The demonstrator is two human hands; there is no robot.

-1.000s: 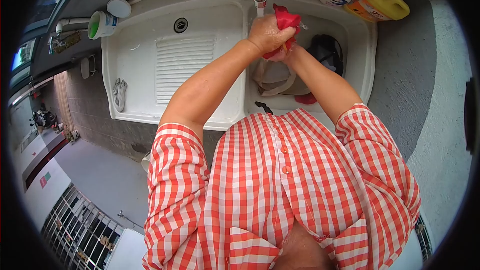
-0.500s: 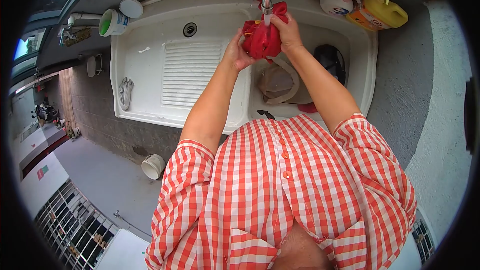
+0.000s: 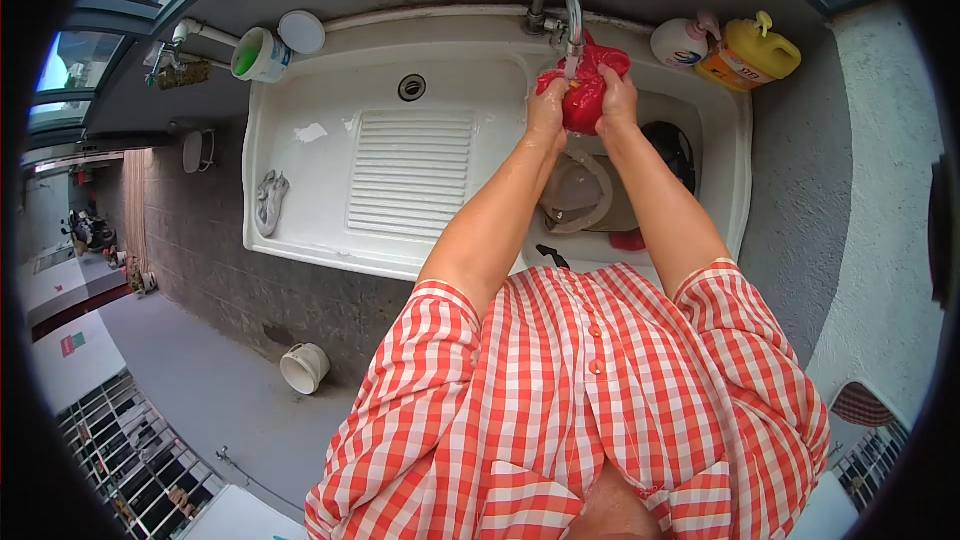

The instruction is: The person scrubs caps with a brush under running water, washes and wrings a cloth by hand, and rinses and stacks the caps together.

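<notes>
A wet red cloth item [image 3: 585, 108] with a small yellow patch is bunched up under the chrome faucet [image 3: 574, 10], whose water runs onto it. My left hand [image 3: 546, 112] grips its left side, and my right hand [image 3: 618, 102] grips the right side, fingers partly hidden by the fabric. Below my hands, in the right basin of the white sink [image 3: 735, 190], lie a beige fabric item with a curved band [image 3: 607, 202] and a black item [image 3: 682, 155]. A bit of red fabric [image 3: 628, 240] shows near the basin's front.
Left of the basin is a ribbed washboard [image 3: 410, 175], with a grey rag [image 3: 270, 202] at the far left. A white tub [image 3: 268, 62], its lid [image 3: 301, 32], a pump bottle [image 3: 680, 42] and a yellow jug [image 3: 750, 55] line the back. A bucket [image 3: 305, 368] is on the floor.
My hands have turned the red cloth and drawn closer together, my left hand now gripping its near left side. The view has shifted, so the sink sits lower and further right.
</notes>
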